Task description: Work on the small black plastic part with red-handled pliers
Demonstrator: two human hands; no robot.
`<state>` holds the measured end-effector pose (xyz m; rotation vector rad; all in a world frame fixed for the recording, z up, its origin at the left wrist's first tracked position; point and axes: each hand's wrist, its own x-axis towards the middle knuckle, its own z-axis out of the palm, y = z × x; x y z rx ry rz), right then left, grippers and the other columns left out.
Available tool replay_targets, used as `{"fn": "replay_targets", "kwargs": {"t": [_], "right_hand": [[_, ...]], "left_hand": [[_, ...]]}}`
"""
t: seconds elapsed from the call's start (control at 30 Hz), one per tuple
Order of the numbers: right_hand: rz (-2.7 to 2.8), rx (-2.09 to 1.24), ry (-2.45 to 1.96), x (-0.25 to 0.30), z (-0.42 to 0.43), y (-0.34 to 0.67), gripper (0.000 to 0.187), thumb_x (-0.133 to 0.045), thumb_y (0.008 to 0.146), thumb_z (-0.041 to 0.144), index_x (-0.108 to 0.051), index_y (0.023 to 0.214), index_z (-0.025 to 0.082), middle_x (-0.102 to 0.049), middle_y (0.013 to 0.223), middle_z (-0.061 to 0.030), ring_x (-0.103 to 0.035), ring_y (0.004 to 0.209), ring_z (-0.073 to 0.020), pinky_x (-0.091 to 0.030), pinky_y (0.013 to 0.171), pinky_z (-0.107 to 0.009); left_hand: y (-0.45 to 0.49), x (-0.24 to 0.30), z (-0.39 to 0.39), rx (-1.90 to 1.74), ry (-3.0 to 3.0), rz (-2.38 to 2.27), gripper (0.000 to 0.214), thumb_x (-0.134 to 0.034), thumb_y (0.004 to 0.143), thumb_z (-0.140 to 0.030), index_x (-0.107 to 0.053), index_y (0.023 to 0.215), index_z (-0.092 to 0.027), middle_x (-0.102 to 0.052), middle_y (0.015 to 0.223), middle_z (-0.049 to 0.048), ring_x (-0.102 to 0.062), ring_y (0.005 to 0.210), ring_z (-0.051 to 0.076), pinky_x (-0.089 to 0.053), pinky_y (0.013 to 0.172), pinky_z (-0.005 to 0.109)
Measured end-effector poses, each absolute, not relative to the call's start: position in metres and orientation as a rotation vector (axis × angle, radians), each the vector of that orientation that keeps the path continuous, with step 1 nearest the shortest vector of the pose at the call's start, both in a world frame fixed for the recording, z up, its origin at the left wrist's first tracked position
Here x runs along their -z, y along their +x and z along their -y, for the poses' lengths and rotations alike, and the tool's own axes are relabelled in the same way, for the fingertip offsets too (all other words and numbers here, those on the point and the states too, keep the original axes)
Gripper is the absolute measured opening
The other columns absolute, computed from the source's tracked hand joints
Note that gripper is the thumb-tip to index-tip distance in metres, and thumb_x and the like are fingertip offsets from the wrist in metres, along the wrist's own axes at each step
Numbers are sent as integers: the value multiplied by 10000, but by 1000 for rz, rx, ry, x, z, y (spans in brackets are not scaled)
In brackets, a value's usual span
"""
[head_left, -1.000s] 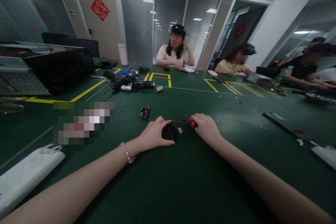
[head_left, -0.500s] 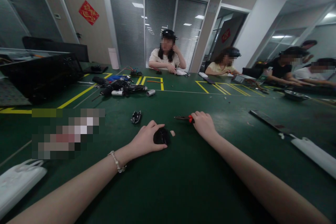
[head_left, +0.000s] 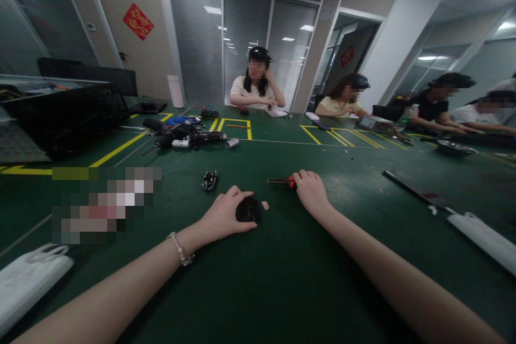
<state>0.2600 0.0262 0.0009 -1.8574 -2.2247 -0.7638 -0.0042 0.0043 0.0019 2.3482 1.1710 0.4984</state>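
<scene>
My left hand [head_left: 221,212], with a beaded bracelet at the wrist, grips a black rounded casing [head_left: 247,209] on the table between thumb and fingers. Its exact kind is unclear. Just right of the casing lies a small pale piece [head_left: 265,205]. My right hand [head_left: 312,192] is closed round the red handles of a pair of pliers [head_left: 278,180], whose thin jaws point left, low over the table. Beyond my left hand sits a small dark part with silvery edges [head_left: 209,180].
Black tools and cables [head_left: 185,133], including a drill-like bit, are heaped at back left near a large black case [head_left: 72,118]. A white power strip [head_left: 479,239] and a dark flat bar [head_left: 411,187] lie at right. Several people sit round the green table [head_left: 258,290].
My hands, the casing and the pliers look almost the same as before. The camera view has shifted very slightly. Across the table, a person's lower hand has moved a little.
</scene>
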Motion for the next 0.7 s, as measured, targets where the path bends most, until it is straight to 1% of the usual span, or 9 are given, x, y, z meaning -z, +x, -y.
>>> {"fn": "replay_targets", "kwargs": {"t": [0.13, 0.37, 0.53, 0.7], "right_hand": [[2233, 756, -1839, -2, -25, 259, 241, -453, 734, 103, -528, 957, 157, -560, 928, -106, -492, 882, -221, -324, 796, -377], [2234, 684, -1702, -2, -26, 262, 326, -511, 663, 89, -516, 980, 167, -552, 961, -78, -490, 887, -205, -335, 825, -358], [2267, 558, -1551, 1, -28, 262, 315, -495, 661, 73, -523, 961, 166, -555, 950, -65, -501, 883, -192, -374, 802, -337], [2302, 461, -1418, -2, -17, 248, 291, -496, 669, 105, -526, 949, 177, -558, 967, -72, -504, 917, -204, -389, 798, -369]], "left_hand": [[-4, -2, -4, -502, 2375, -1172, 701, -576, 624, -585, -377, 1217, -270, -433, 1060, 35, -495, 910, 234, -413, 788, 381], [-4, -3, -4, -488, 2363, -1177, 706, -570, 629, -588, -362, 1227, -275, -426, 1070, 34, -487, 922, 236, -416, 780, 372], [-3, -4, -3, -479, 2380, -1184, 707, -577, 623, -586, -373, 1221, -270, -426, 1058, 36, -487, 913, 238, -400, 804, 392], [-2, -2, -3, -517, 2402, -1175, 696, -586, 623, -569, -381, 1215, -264, -428, 1050, 39, -492, 896, 234, -401, 794, 379]]}}
